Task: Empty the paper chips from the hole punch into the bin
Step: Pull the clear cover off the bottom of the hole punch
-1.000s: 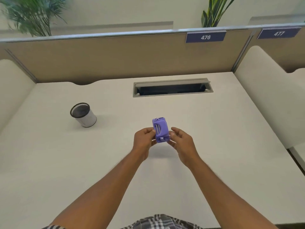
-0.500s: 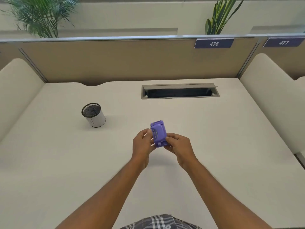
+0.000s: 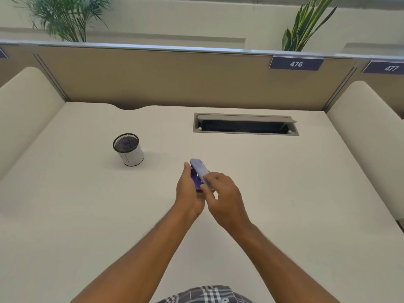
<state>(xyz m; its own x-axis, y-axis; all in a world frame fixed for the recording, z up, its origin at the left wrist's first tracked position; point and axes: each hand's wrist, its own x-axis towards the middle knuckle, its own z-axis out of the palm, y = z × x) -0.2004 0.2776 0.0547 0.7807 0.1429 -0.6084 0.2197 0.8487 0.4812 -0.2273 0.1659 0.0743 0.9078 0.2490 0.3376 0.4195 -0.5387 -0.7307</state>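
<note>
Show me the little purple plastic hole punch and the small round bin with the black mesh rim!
Purple plastic hole punch [image 3: 198, 169]: head view, on its pale upper face.
Small round white bin with black mesh rim [image 3: 132, 157]: head view, on its white side wall.

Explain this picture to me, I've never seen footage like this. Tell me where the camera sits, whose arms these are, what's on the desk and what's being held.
There is no machine here. The one picture comes from a wide-angle camera worn on a person's head, looking forward and down, so the two bare arms reaching in from the bottom are the wearer's own.

The surface is a pale desk with a divider panel behind it and a long cable slot near the back. A small round bin with a dark mesh rim stands upright on the desk, to the left of the hands and apart from them.

Both hands meet above the desk around a purple hole punch. The left hand cradles it from the side; the right hand grips its near end. The picture is blurred there, so the exact finger placement is unclear. The punch is not over the bin yet.
</note>
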